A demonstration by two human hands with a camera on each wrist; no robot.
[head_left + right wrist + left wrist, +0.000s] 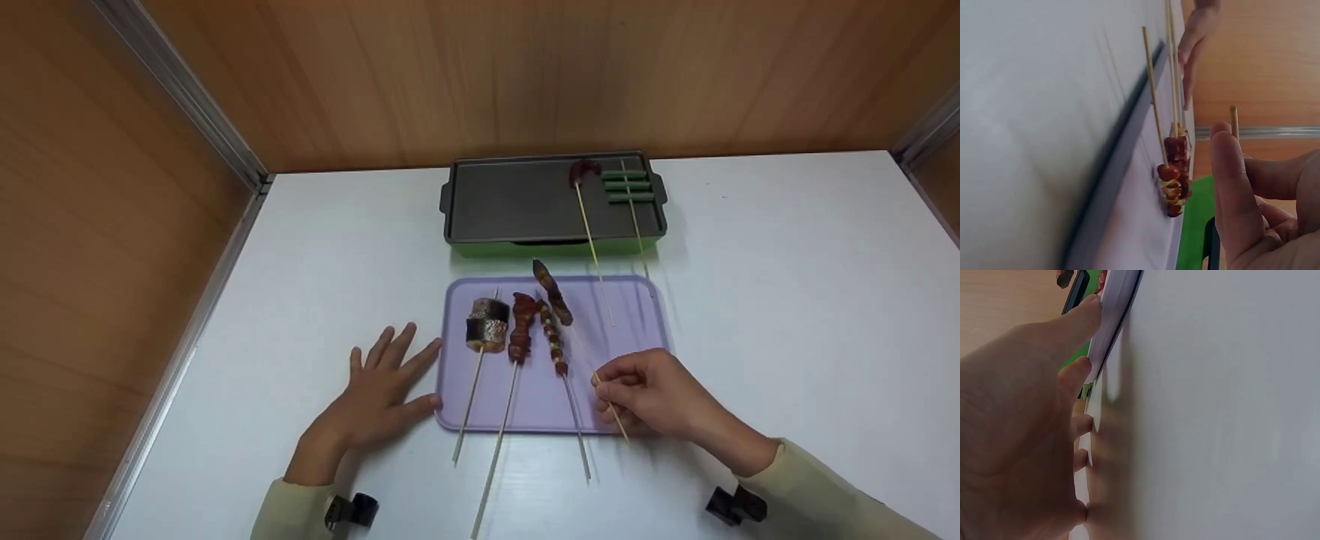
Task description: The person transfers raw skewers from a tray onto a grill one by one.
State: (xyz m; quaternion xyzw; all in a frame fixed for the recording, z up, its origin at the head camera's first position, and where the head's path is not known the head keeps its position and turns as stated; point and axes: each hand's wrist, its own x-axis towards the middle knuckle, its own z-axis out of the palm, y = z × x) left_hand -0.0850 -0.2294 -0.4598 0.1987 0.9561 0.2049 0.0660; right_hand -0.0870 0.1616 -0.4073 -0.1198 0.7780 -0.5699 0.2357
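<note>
My right hand [649,390] pinches the stick of a skewer [553,292] with a long brown piece at its far end, held over the right part of the purple tray [630,300]. In the right wrist view the stick's butt end pokes up past the fingertips. My left hand [386,394] lies spread on the table, its thumb and index fingertip at the tray's left edge. On the tray lie a skewer of thick dark-skinned rounds [487,325], a reddish meat skewer [521,330] and a thin skewer of red and yellow bits [553,341].
Behind the tray stands a black grill plate [517,199] on a green base [487,249]. At its right lie a dark red curled skewer [585,171] and a skewer of green pieces [628,186], their sticks reaching toward the tray. Wooden panels [450,82] border the white table [787,300].
</note>
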